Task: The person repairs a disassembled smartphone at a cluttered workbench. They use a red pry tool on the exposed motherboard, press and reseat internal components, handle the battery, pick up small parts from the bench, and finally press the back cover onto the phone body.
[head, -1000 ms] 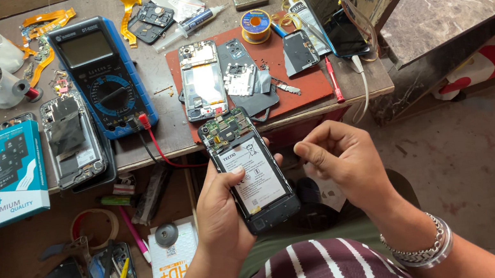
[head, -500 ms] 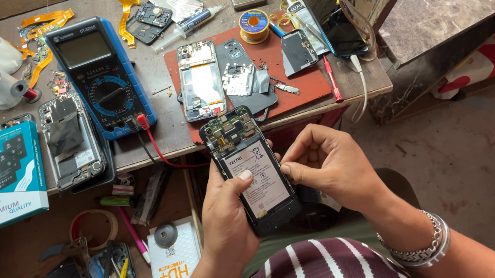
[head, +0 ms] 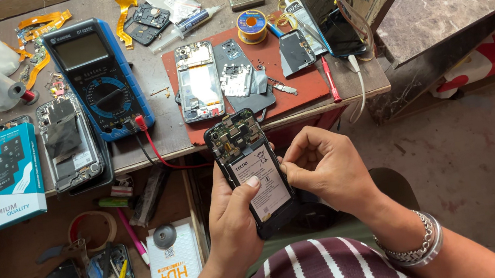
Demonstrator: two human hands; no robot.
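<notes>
My left hand [head: 232, 215] grips an opened black phone [head: 250, 169] from below, back cover off, with its white-labelled battery and circuit board showing. The left thumb rests on the battery. My right hand [head: 323, 170] is at the phone's right edge, fingers curled and fingertips pinched against the battery's side. The phone is held over my lap, just in front of the workbench edge.
On the workbench lie a blue multimeter [head: 96, 79] with a red lead, a red mat [head: 301, 83] with another opened phone [head: 198, 81] and loose parts, a solder spool [head: 251, 25], and a blue-white box [head: 5, 176]. An open drawer [head: 85, 271] below holds tools.
My right hand has moved left from beside the phone onto its right edge, fingers closing against the battery. The phone has tilted slightly in my left hand.
</notes>
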